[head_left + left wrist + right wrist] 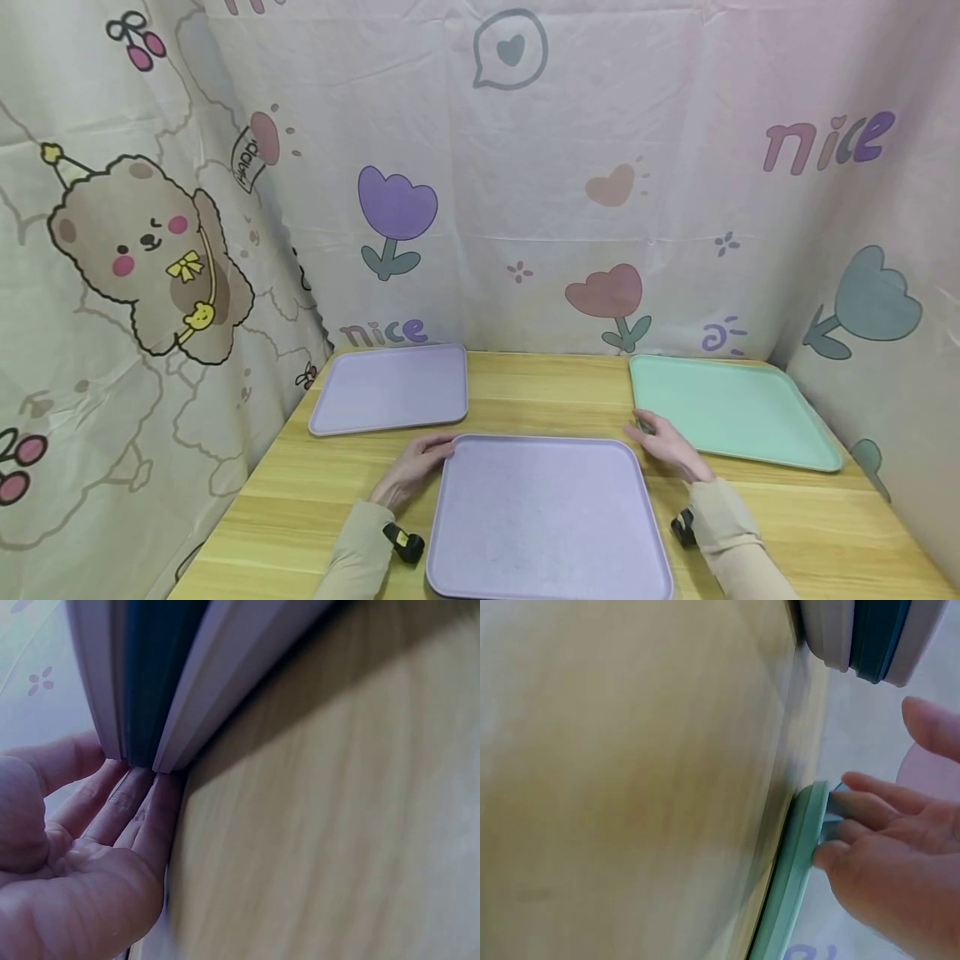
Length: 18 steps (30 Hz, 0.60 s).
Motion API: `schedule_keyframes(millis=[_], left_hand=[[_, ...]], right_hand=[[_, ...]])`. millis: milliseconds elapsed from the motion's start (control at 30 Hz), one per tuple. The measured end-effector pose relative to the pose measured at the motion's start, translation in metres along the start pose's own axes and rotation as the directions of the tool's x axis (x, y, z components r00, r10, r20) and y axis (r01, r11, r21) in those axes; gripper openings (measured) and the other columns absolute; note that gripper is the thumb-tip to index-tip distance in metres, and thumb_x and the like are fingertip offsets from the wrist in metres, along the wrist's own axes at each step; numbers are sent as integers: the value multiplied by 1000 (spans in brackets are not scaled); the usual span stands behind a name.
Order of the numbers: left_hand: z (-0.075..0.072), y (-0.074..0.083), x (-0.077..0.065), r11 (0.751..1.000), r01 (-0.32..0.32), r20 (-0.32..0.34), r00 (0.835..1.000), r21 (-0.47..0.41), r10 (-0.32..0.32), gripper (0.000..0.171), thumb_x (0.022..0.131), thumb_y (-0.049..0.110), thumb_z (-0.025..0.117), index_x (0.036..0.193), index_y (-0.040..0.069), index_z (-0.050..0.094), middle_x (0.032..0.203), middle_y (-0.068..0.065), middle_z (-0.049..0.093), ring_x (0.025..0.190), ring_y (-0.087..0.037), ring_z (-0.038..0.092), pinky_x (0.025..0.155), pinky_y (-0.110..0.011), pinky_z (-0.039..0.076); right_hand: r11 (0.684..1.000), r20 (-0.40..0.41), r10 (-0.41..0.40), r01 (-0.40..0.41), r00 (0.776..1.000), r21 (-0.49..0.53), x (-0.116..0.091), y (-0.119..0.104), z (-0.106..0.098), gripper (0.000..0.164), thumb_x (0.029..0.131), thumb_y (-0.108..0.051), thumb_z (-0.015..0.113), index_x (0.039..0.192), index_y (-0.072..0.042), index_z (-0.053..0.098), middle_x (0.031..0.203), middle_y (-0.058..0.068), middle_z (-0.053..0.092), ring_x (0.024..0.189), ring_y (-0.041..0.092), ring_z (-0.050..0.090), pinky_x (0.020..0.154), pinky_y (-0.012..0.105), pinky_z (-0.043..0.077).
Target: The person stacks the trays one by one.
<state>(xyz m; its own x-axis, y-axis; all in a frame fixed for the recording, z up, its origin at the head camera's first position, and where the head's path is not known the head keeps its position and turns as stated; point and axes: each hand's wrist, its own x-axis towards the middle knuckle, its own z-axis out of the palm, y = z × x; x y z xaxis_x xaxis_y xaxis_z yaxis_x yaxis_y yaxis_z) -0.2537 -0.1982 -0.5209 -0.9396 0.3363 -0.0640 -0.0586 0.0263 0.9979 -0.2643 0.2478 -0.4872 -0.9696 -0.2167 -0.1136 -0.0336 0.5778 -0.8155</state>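
Observation:
A lavender tray (547, 517) tops a stack in front of me. The left wrist view shows a dark teal tray (154, 682) between two pale lavender ones. My left hand (416, 468) is at the stack's far left corner. Its fairly straight fingers (120, 802) touch the tray edges, with the thumb beside the top tray. Apart from the stack's right side, my right hand (671, 450) holds nothing, its fingers loosely bent and thumb spread. Its fingertips are right at the near left edge of a mint green tray (735, 408), whose rim looks layered in the right wrist view.
Another lavender tray (393, 387) lies at the back left of the wooden table (547, 392). Printed curtains (510, 208) hang behind the table and along both sides. Each wrist carries a small black camera (405, 543).

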Motion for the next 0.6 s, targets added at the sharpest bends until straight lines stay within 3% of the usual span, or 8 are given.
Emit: schedule_keyframes(millis=[267, 600], left_hand=[[0, 1, 0, 1000, -3, -3, 1000, 20, 3, 46, 101, 7, 55, 139, -18, 46, 131, -18, 65, 104, -1, 61, 93, -15, 50], [1, 0, 0, 1000, 1, -11, 1000, 7, -1, 47, 101, 8, 57, 139, -18, 46, 131, -18, 65, 103, -1, 62, 93, -15, 51]], right_hand=[[997, 96, -49, 44, 994, 58, 4, -9, 8, 74, 107, -31, 46, 153, 17, 14, 160, 39, 15, 148, 56, 15, 123, 63, 19], [981, 207, -77, 37, 975, 189, 19, -16, 16, 72, 108, -34, 43, 156, 11, 15, 163, 33, 14, 152, 50, 12, 125, 61, 13]])
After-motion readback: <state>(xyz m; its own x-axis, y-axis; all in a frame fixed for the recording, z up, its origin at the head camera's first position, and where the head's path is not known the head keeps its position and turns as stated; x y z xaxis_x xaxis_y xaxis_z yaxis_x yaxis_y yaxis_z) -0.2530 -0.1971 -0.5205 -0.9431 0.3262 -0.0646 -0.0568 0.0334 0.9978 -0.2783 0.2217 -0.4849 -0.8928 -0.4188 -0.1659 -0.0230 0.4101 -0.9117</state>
